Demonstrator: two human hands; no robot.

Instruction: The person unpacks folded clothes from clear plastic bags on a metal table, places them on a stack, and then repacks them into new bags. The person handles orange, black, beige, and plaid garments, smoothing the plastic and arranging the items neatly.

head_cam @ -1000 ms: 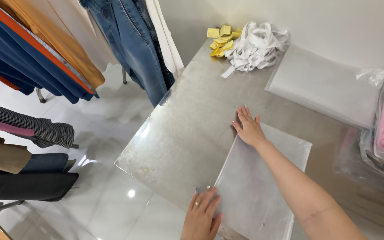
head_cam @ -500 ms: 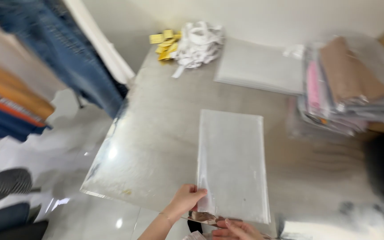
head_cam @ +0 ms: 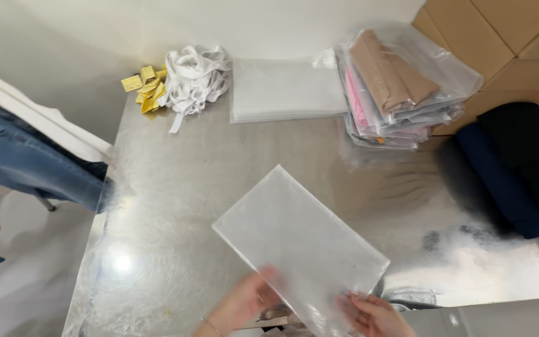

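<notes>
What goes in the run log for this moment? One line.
left hand: holds clear plastic bag | right hand: holds same bag | bag: lifted, tilted over metal table

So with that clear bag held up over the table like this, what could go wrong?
The clear bag is held only at its near edge by the left hand and right hand; the slick film could slip from that grip. Its far corner hangs tilted over the table and might fold or crease. A wide swing could brush the stack of packed bags.
</notes>
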